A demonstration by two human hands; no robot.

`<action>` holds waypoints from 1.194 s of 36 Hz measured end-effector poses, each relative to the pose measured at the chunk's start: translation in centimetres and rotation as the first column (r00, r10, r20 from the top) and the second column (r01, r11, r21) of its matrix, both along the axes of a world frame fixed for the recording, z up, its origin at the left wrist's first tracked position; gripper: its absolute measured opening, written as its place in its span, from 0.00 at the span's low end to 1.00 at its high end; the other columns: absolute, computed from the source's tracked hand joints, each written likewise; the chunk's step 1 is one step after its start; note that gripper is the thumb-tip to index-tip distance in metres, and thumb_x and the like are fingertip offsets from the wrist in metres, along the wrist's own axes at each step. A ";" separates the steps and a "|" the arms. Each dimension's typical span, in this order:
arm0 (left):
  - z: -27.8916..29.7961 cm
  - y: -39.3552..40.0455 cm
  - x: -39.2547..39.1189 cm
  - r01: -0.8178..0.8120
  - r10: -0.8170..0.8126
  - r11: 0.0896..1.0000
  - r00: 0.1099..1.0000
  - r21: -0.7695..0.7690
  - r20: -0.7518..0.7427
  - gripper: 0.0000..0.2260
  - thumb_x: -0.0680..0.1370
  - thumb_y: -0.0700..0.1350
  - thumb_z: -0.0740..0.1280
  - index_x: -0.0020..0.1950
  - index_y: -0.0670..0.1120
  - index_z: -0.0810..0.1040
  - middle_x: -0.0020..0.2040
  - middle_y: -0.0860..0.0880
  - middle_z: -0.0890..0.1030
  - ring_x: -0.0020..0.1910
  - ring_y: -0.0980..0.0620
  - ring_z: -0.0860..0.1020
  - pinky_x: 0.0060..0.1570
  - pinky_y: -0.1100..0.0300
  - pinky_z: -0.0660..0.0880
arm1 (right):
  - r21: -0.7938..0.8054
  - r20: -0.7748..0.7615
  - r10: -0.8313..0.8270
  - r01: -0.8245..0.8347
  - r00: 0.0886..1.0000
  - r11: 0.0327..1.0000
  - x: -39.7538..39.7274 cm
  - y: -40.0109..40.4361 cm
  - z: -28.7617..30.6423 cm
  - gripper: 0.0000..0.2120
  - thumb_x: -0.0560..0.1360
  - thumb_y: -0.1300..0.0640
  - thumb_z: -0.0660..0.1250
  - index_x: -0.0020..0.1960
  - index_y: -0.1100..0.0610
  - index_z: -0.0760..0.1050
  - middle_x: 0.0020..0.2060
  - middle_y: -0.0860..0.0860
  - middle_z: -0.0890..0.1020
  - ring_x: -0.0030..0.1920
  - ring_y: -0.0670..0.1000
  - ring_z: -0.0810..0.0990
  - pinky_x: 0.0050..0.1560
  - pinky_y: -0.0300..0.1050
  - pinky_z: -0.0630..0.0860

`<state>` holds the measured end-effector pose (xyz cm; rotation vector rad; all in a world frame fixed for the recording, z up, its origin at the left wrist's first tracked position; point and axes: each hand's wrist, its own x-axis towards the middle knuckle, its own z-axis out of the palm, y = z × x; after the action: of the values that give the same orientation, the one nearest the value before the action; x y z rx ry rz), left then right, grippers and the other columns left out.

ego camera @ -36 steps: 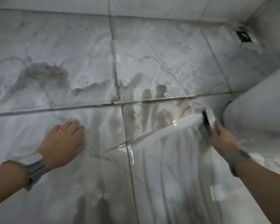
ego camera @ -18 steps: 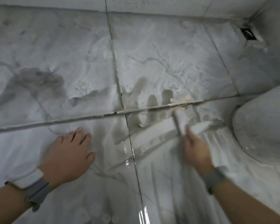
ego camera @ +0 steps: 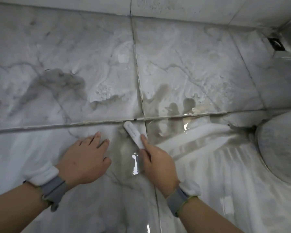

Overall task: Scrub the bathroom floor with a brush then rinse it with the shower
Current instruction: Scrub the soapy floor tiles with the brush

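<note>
My right hand [ego camera: 156, 162] grips a white scrub brush [ego camera: 133, 133] with the index finger laid along its back. The brush head presses on the wet, soapy marble floor [ego camera: 183, 68] right at the crossing of two grout lines. My left hand [ego camera: 86, 158] lies flat on the floor just left of the brush, fingers spread and straight, holding nothing. White foam streaks fan out across the tile to the right of the brush. No shower head is in view.
A round white toilet base [ego camera: 281, 148] stands at the right edge. A dark floor drain [ego camera: 276, 44] sits in the far right corner. The tiled wall [ego camera: 175, 7] runs along the top. A grey dirt patch [ego camera: 60, 79] marks the left tile.
My right hand has swept the brush leftward from beside the toilet base to the grout crossing. My left hand stays pressed on the floor, and the view has shifted slightly.
</note>
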<state>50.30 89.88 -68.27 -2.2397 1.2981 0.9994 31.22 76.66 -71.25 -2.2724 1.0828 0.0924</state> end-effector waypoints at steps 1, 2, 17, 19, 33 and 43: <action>0.1 0.0 0.1 -0.006 0.006 1.000 1.000 -0.005 0.000 0.33 0.79 0.61 0.41 0.84 0.53 0.45 0.84 0.44 0.42 0.83 0.47 0.47 0.80 0.49 0.51 | -0.005 0.005 -0.034 0.034 0.999 0.999 -1.1 -2.0 -0.2 0.28 0.78 0.38 0.50 0.77 0.37 0.64 0.46 0.53 0.83 0.48 0.57 0.81 0.47 0.53 0.77; 0.1 0.1 0.1 -0.010 0.010 1.000 1.000 -0.010 -0.001 0.33 0.80 0.61 0.42 0.84 0.53 0.45 0.84 0.45 0.42 0.83 0.48 0.47 0.80 0.49 0.51 | -0.019 0.006 -0.097 0.097 0.995 0.995 -2.6 -4.4 -0.3 0.25 0.80 0.40 0.55 0.76 0.38 0.65 0.46 0.56 0.84 0.48 0.59 0.81 0.46 0.54 0.77; 1.1 -0.8 0.6 -0.030 0.032 0.999 0.998 0.038 -0.054 0.30 0.84 0.60 0.47 0.84 0.55 0.41 0.84 0.49 0.37 0.83 0.49 0.44 0.80 0.47 0.49 | -0.063 0.017 -0.424 0.425 0.905 0.903 -6.0 -13.5 2.5 0.22 0.82 0.49 0.63 0.76 0.49 0.70 0.59 0.55 0.84 0.60 0.56 0.81 0.57 0.46 0.74; 1.0 -0.4 0.8 -0.028 0.031 0.998 0.998 0.048 -0.053 0.30 0.84 0.59 0.46 0.84 0.56 0.41 0.83 0.49 0.37 0.83 0.49 0.44 0.80 0.46 0.49 | 0.007 0.048 -0.268 0.268 0.962 0.964 -2.7 -7.9 1.6 0.22 0.82 0.47 0.63 0.76 0.43 0.69 0.47 0.52 0.85 0.52 0.56 0.82 0.51 0.48 0.75; -0.9 -0.2 1.5 -0.055 0.057 0.998 0.997 0.041 -0.059 0.32 0.83 0.61 0.53 0.84 0.58 0.43 0.83 0.50 0.37 0.83 0.52 0.44 0.79 0.56 0.46 | -0.189 -0.147 -0.481 0.453 0.865 0.872 -12.2 -22.8 0.4 0.23 0.84 0.47 0.56 0.78 0.47 0.66 0.66 0.60 0.78 0.64 0.66 0.77 0.63 0.55 0.74; -0.5 0.3 2.0 -0.098 0.101 0.994 0.991 0.046 -0.086 0.34 0.79 0.62 0.53 0.82 0.63 0.42 0.82 0.54 0.37 0.83 0.54 0.45 0.79 0.57 0.48 | -0.152 0.005 -0.331 0.328 0.944 0.932 -10.7 -15.0 1.5 0.22 0.82 0.49 0.60 0.76 0.46 0.67 0.57 0.58 0.83 0.56 0.61 0.81 0.55 0.54 0.77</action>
<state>52.35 90.20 -68.82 -2.2711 1.1992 1.1629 20.51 61.69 -69.72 -2.1867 1.5125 -0.1072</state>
